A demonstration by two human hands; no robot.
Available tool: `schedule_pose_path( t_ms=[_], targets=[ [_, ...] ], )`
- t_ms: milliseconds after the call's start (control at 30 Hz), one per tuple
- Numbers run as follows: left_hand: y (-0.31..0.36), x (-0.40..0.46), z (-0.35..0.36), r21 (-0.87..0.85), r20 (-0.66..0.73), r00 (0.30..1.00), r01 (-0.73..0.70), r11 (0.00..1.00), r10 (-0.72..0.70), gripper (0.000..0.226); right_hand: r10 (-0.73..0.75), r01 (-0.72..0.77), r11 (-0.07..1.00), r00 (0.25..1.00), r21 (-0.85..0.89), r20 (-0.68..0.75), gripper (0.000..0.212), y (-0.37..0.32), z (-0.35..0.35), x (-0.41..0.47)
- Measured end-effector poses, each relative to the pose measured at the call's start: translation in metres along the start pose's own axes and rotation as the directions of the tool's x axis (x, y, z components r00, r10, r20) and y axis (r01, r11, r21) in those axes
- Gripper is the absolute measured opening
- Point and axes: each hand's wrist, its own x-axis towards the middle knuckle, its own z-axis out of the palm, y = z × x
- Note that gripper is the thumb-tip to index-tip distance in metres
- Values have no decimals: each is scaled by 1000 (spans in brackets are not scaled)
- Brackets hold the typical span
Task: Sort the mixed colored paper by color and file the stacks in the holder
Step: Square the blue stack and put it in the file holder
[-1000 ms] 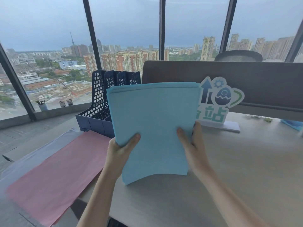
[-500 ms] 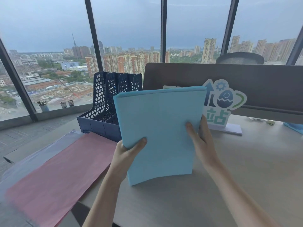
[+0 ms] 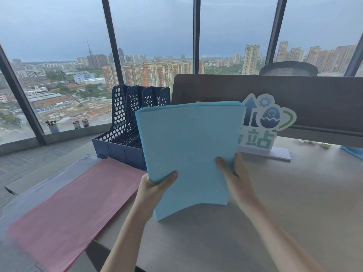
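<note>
ok so rn I've got the blue stack [image 3: 188, 154] stood upright on the desk [image 3: 294, 203], bottom edge touching the top and bowed up a bit in the middle. Left hand [image 3: 155, 188] grips the lower left edge, thumb curled over the front, other fingers hidden behind the sheets so can't tell how they lie. Right hand [image 3: 233, 173] pinches the right edge, thumb on the front face, rest wrapped round the back afaict.

Step-wise: I'd say I'm squaring up the blues, top edges look mostly even w/ a few sheets peeking out at the top right corner. The pink stack [image 3: 74, 209] lies flat to my left, on top of a paler lilac-ish layer [image 3: 59, 177], neither filed yet. The holder [image 3: 125, 138] sits just behind/left of the blue stack, navy mesh, several slots, and nothing visibly in any of them from here.

Next move imo: lift the stack, swing it left and back, drop it into one slot. Needs both hands to keep the sheets pinched tight so they don't fan out, and the bottom edge has to clear the front lip of the holder first. Thin paper = floppy, so the bowed edge could catch on a divider.
</note>
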Motion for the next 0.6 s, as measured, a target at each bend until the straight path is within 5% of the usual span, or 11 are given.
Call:
schedule_pose_path(
  t_ms=[233,367,500,600],
  targets=[
    [-1,6,4,55,-63,998,25,998,-22,12,1,1,995,1000,-97,20,36,9,3,-4],
    [13,10,1,73,69,996,47,996,-52,18,44,-47,992,998,-114,-34,37,11,1,5],
    [26,3,-10,-188,287,943,225,956,-165,42,226,-218,972,970,81,-94,30,18,-7,14],
    [11,-11,-10,-495,342,936,255,830,-83,72,381,-322,887,916,330,-130,30,21,-5,14]
  ],
)
